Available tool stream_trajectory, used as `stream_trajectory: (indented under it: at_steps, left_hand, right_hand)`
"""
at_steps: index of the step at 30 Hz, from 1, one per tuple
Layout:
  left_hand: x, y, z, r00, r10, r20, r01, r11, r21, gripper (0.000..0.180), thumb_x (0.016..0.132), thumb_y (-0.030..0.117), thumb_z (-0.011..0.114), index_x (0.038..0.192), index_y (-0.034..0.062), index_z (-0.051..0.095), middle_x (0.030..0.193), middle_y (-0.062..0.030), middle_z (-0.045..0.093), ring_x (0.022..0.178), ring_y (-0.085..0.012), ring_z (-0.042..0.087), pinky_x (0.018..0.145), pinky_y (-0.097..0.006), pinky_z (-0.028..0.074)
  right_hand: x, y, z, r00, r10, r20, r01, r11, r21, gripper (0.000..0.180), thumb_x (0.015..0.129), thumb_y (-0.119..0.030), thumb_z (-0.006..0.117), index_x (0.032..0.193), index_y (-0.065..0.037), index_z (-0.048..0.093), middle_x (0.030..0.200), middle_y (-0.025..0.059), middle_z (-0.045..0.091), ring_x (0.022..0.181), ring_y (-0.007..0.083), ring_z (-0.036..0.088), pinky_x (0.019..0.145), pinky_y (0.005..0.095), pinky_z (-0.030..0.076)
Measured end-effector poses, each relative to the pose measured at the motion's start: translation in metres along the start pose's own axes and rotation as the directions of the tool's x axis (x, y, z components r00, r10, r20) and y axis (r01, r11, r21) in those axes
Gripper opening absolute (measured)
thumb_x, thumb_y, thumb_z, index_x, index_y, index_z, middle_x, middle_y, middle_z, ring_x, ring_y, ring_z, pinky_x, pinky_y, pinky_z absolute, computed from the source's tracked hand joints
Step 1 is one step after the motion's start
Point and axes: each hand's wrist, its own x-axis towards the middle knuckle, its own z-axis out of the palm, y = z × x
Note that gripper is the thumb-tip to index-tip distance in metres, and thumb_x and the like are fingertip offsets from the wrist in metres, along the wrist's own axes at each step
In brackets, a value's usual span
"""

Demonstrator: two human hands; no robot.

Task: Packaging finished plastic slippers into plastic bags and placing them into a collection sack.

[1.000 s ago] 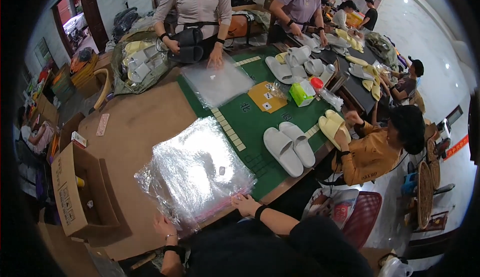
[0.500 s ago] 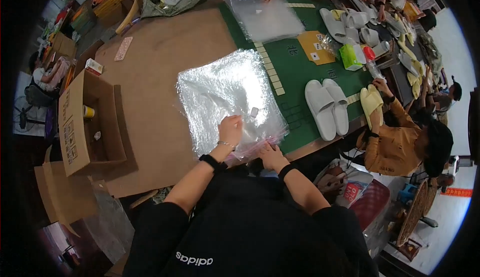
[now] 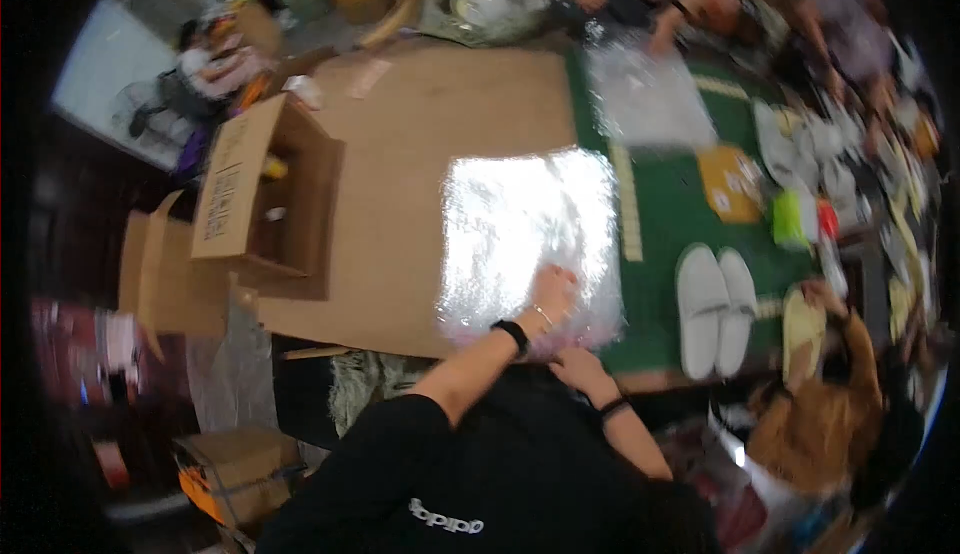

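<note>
Left hand: your left hand (image 3: 553, 289) lies flat on the near edge of the plastic sheet (image 3: 528, 239), fingers pressed together, much as half a second ago.
Right hand: your right hand (image 3: 574, 364) sits at the table's (image 3: 400, 204) near edge just below the sheet; finger state cannot be told through the blur.
Sheet: spread over brown board and green mat (image 3: 670, 214).
Change: view has swung, so the open box (image 3: 265, 189) now lies left, white slippers (image 3: 713, 306) right.

Under your left hand (image 3: 553, 291) the clear plastic sheet (image 3: 527, 239) shines glossy and crinkled at frame centre, lying on matt brown cardboard (image 3: 400, 204) beside green matt felt (image 3: 665, 214) and soft white cloth slippers (image 3: 712, 306).
</note>
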Motion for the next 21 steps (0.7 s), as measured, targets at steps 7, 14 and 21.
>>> stream_trajectory:
  at_steps: [7,14,21]
  left_hand:
    - [-0.019,0.047,-0.026,0.957,-0.244,0.159,0.250,0.968,-0.015,0.034,0.070,0.021,0.062,0.103,0.0202,0.056,0.127,-0.0169,0.033,0.109,-0.0433,0.038,0.088,-0.048,0.039]
    - [-0.023,0.036,-0.030,0.964,-0.064,0.256,0.127,0.963,-0.238,0.039,0.074,0.018,0.058,0.111,0.0072,0.050,0.121,-0.0193,0.043,0.118,-0.0346,0.036,0.093,-0.041,0.036]
    - [-0.028,0.045,-0.051,0.949,-0.289,-0.129,0.267,0.950,-0.160,0.048,0.084,0.023,0.050,0.122,-0.0032,0.038,0.122,-0.0204,0.043,0.116,-0.0336,0.037,0.100,-0.043,0.026]
  right_hand:
    - [-0.008,0.004,-0.034,0.565,0.248,-0.787,0.013,0.951,0.309,0.045,0.076,-0.031,0.065,0.102,0.002,0.050,0.078,0.0128,0.058,0.067,0.0252,0.057,0.061,0.0338,0.045]
    - [0.038,0.028,-0.026,0.780,0.254,-0.572,0.062,0.878,0.475,0.033,0.085,-0.024,0.054,0.103,0.004,0.051,0.085,0.0167,0.060,0.071,0.0244,0.059,0.065,0.0355,0.046]
    - [0.039,0.000,-0.069,0.933,0.272,-0.237,0.182,0.212,0.960,0.021,0.091,-0.022,0.044,0.097,-0.002,0.049,0.102,0.0121,0.058,0.099,0.0219,0.052,0.078,0.0387,0.042]
